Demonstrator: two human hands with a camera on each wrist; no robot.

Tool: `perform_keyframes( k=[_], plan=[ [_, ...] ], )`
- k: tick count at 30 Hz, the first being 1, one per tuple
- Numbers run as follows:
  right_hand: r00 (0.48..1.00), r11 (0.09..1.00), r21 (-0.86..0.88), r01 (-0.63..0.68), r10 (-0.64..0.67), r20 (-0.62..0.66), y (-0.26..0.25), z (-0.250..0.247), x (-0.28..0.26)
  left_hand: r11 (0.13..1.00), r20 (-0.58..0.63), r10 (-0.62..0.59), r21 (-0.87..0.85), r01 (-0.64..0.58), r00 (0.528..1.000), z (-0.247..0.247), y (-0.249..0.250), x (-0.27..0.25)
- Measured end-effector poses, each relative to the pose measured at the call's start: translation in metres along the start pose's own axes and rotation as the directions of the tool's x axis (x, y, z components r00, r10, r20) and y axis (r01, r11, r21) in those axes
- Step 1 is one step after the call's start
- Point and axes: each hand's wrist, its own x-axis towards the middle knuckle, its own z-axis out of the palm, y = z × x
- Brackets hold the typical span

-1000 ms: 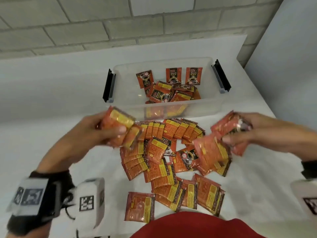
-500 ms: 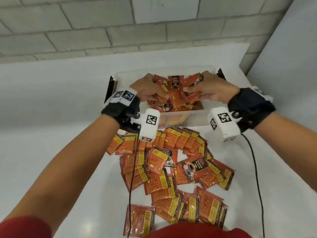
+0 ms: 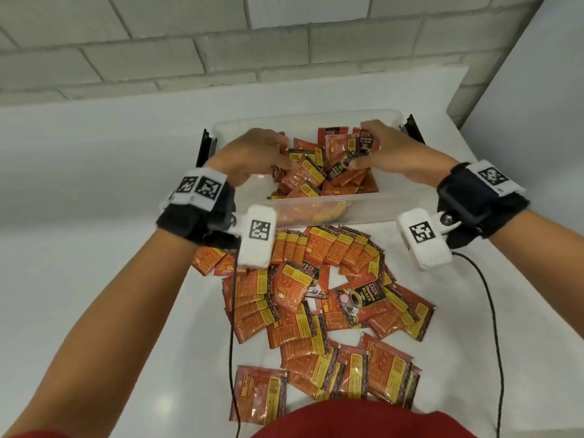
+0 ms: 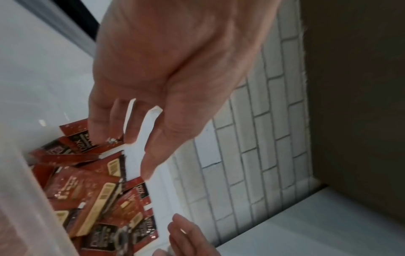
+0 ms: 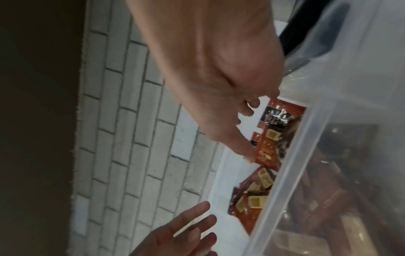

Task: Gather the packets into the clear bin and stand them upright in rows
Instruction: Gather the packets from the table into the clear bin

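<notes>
Both hands are inside the clear bin (image 3: 316, 203), at its far side. The left hand (image 3: 252, 153) hovers over the left part of the heap with its fingers loosely spread and relaxed, clasping nothing; in the left wrist view its fingertips (image 4: 105, 131) reach down to the top edge of one packet. The right hand (image 3: 388, 150) has its thumb and fingers at the upright packets (image 3: 366, 143) leaning along the far wall, on the right; the thumb tip touches one packet's face, but from the pictures I cannot tell whether the hand pinches it or only touches it. In the right wrist view the fingers (image 5: 243, 145) point down to the packet edges behind the translucent bin wall (image 5: 306, 155).

Inside the bin most of the packets in the heap (image 3: 313, 175) lie flat or tilted, red-orange with yellow panels, and a few stand against the far wall showing black "D2X" labels. The bin has black latch handles at both ends (image 3: 203, 147). On the white bench (image 3: 94, 279), just in front of the bin, a large spread of loose packets (image 3: 316, 295) lies overlapping, most face down and one face up (image 3: 363, 295). Wrist cameras with coded tags (image 3: 257, 238) hang from black straps, and two thin black cables (image 3: 496, 327) trail toward the person's red shirt (image 3: 363, 422). A pale block wall (image 3: 221, 42) stands behind the bench.
</notes>
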Motion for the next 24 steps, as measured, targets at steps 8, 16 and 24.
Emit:
perform_keyframes(
  k=[8, 16, 24],
  plan=[
    [0.952, 0.954, -0.019, 0.3, -0.299, 0.062, -0.015, 0.008, -0.082, 0.997, 0.009, 0.047, 0.056, -0.048, 0.999, -0.012, -0.042, -0.1],
    [0.937, 0.856, -0.413, 0.312, -0.206, 0.282, 0.023, 0.092, -0.093, 0.835, -0.234, -0.237, 0.446, 0.321, 0.943, 0.003, -0.14, -0.095],
    [0.966, 0.777, -0.574, 0.258, -0.196, 0.168, 0.03, 0.115, -0.087, 0.901, -0.281, -0.195, 0.327, 0.284, 0.94, -0.002, -0.161, -0.094]
  ],
)
